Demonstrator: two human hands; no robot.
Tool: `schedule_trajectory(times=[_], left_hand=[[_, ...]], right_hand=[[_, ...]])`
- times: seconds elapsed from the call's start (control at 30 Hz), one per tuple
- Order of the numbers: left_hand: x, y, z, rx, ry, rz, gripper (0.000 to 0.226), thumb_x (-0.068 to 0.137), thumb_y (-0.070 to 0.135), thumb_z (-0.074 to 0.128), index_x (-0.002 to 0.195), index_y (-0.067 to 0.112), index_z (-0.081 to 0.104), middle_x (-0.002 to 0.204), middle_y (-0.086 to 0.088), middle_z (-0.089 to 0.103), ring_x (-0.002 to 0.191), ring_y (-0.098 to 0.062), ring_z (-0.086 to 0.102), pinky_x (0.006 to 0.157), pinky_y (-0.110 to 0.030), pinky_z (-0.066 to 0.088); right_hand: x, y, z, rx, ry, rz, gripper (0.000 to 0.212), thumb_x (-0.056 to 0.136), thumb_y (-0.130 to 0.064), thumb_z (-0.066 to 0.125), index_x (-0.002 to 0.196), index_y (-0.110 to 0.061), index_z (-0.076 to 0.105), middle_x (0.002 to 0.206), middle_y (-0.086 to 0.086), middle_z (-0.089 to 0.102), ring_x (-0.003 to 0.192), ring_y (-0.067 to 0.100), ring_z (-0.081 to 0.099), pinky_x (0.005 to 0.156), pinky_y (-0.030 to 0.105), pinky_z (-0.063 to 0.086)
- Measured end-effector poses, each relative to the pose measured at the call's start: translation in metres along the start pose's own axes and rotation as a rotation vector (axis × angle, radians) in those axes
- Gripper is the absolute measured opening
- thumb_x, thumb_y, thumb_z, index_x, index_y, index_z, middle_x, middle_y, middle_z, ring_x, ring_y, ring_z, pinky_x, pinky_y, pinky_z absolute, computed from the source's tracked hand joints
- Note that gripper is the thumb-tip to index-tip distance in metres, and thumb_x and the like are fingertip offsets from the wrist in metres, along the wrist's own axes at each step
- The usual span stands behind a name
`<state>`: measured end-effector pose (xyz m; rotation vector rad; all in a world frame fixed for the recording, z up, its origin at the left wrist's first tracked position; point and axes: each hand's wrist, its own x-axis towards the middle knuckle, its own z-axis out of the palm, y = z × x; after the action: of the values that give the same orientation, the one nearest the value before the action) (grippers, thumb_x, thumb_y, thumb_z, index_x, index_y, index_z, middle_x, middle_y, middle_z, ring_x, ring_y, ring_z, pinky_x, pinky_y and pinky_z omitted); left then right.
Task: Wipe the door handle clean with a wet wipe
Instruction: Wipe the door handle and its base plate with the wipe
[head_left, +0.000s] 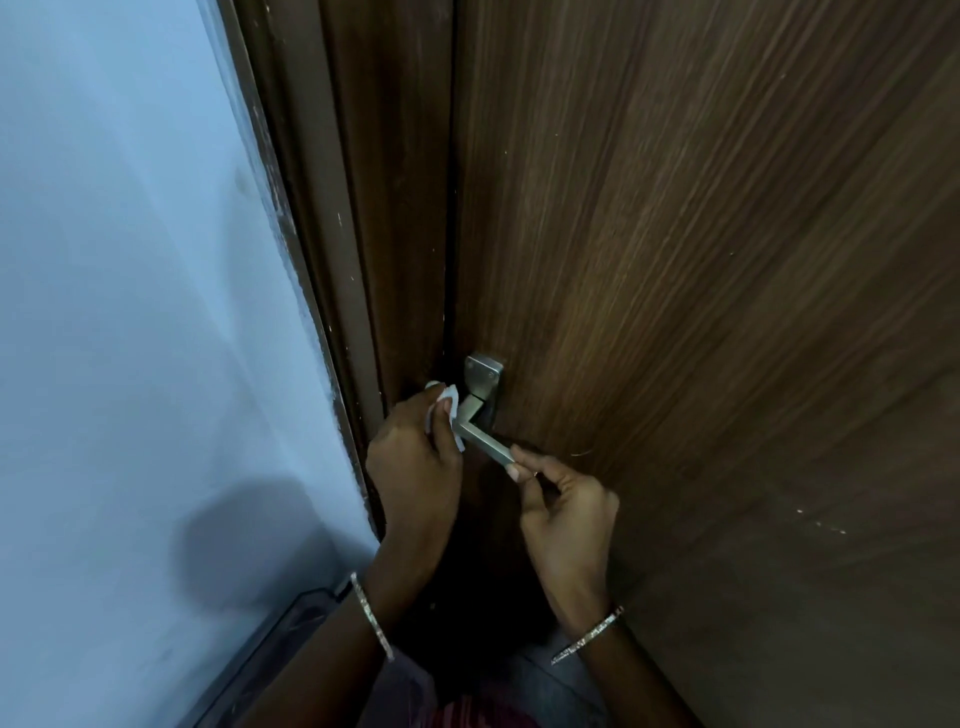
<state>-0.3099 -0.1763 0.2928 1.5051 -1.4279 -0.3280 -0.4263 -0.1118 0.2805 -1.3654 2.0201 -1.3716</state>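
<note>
Door handle (480, 434) — a square-section metal lever on a steel backplate (484, 375) — juts from the brown wood-grain door (701, 260), close to the door's left edge and the dark frame (332, 234). It lies directly between the two hands. The left hand (415, 467) is closed around a white wet wipe (451, 410), pressing the wipe against the handle at its bend, near the backplate; folds of the wipe stick out above and below the fingers. The right hand (563, 501) pinches the lever's free end between thumb and forefinger, its other fingers curled in toward the palm. The hands are near each other but not touching — a bare stretch of lever shows between them. Each wrist carries a thin bangle (371, 616). A pale blue wall (130, 312) fills the left side.
</note>
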Motion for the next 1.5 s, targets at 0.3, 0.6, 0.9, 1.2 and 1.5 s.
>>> schedule_trajectory(times=[0.3,0.6,0.9,1.2,1.5], left_hand=[[-0.004,-0.003,0.004,0.044,-0.080,-0.041,0.021,0.097,0.024,0.060,0.108,0.016,0.077,0.090,-0.005,0.079,0.078,-0.027,0.073,0.065,-0.023,0.048],[0.010,0.007,0.006,0.058,-0.149,0.082,0.020,0.094,0.016,0.065,0.110,0.016,0.077,0.098,-0.005,0.079,0.084,-0.024,0.074,0.071,-0.022,0.048],[-0.004,-0.001,-0.006,0.031,-0.093,-0.048,0.020,0.093,0.025,0.069,0.110,0.021,0.077,0.098,0.001,0.079,0.080,-0.016,0.073,0.071,-0.015,0.047],[-0.033,0.010,-0.002,0.123,-0.185,0.205,0.017,0.084,0.005,0.076,0.101,0.011,0.078,0.083,-0.006,0.078,0.067,-0.019,0.073,0.064,-0.015,0.048],[-0.063,0.019,-0.002,0.053,-0.286,0.334,0.044,0.090,0.022,0.041,0.125,0.017,0.067,0.111,-0.004,0.074,0.100,-0.020,0.069,0.084,-0.031,0.054]], right_hand=[[0.002,-0.003,-0.004,-0.062,-0.018,-0.026,0.028,0.083,-0.006,0.077,0.107,-0.020,0.079,0.104,-0.008,0.078,0.095,-0.004,0.069,0.082,-0.007,0.040],[0.003,-0.004,-0.003,-0.072,-0.007,-0.042,0.028,0.082,-0.003,0.078,0.104,-0.020,0.080,0.099,-0.009,0.079,0.092,-0.011,0.064,0.082,-0.006,0.041],[0.002,-0.002,-0.004,-0.059,-0.008,-0.033,0.027,0.084,-0.005,0.076,0.104,-0.022,0.079,0.098,-0.013,0.079,0.092,-0.007,0.069,0.085,0.002,0.049],[0.007,-0.003,-0.006,-0.059,-0.031,-0.024,0.027,0.082,-0.007,0.077,0.100,-0.027,0.080,0.097,-0.015,0.079,0.089,-0.003,0.072,0.083,0.003,0.048],[0.006,-0.003,-0.022,0.016,-0.190,-0.108,0.068,0.080,-0.008,0.076,0.134,-0.043,0.055,0.105,-0.016,0.075,0.096,-0.006,0.071,0.083,0.020,0.059]])
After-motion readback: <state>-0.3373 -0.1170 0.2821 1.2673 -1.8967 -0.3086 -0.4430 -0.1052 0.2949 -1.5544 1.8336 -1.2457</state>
